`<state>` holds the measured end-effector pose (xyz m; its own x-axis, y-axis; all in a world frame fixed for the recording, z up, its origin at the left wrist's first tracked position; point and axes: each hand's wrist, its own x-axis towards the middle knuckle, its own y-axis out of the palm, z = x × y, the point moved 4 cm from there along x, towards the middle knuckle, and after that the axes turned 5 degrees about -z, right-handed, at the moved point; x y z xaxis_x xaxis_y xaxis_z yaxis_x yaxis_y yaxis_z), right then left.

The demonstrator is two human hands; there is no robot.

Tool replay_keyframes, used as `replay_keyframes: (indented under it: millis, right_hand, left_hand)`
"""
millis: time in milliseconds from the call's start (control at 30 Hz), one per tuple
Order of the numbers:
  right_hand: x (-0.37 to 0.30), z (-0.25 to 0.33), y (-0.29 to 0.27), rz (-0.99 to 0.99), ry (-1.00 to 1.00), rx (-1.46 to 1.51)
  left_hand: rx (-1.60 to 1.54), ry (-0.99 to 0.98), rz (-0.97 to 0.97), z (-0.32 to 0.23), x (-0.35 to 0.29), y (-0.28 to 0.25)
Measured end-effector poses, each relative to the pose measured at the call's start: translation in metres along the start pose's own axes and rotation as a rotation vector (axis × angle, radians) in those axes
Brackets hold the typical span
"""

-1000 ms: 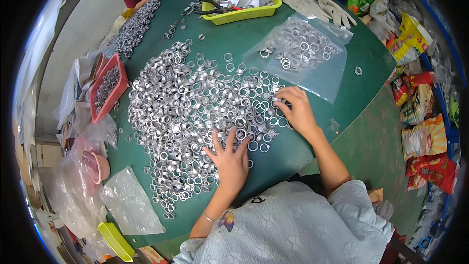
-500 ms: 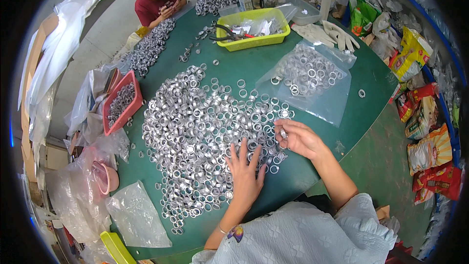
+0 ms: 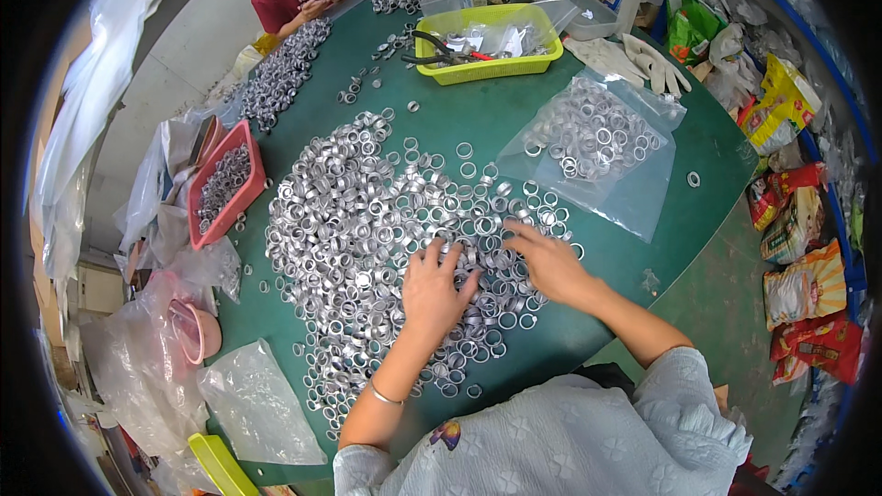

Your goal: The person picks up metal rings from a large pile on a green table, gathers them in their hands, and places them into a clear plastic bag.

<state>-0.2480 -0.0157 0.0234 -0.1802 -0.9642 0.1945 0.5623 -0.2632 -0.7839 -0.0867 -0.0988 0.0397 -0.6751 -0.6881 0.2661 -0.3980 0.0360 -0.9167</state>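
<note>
Red basket (image 3: 246, 193) at left edge of table (image 3: 450, 117): metal pieces (image 3: 223, 188). Yellow basket (image 3: 491, 72) near far edge: pliers (image 3: 428, 60). Clear bag (image 3: 617, 204) toward right edge: rings (image 3: 602, 136). Ring pile (image 3: 326, 193) under my left hand (image 3: 430, 296), spread, and right hand (image 3: 551, 268), loosely bent; can't tell if gripping.

Illumination is bright, diffuse and fairly even across the matte green tabletop (image 3: 691, 228); shadows are soft. Specular highlights occur on the silver-coloured metal rings (image 3: 344, 193) and the wrinkled clear plastic bag (image 3: 262, 404). White translucent plastic sheeting (image 3: 115, 73) at upper left shows strong glare. Fisheye distortion bends straight edges near the rim. Corners are black; the periphery is soft.
</note>
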Motion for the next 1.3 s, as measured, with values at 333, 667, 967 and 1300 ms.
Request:
replay_keyframes:
  millis: [333,667,967,1300]
  right_hand:
    - [-0.014,0.007,-0.03,0.371,-0.119,0.203]
    - [0.034,0.016,-0.023,0.132,0.096,0.189]
    - [0.041,0.03,0.03,0.106,-0.148,-0.085]
    - [0.03,0.043,0.011,-0.017,-0.035,-0.043]
  left_hand:
    - [-0.019,-0.161,-0.115,0.021,-0.035,-0.035]
    - [-0.062,-0.403,-0.256,0.043,-0.076,-0.043]
    - [-0.332,-0.334,-0.314,-0.013,-0.087,-0.037]
    - [-0.28,-0.384,-0.282,0.0,-0.091,-0.029]
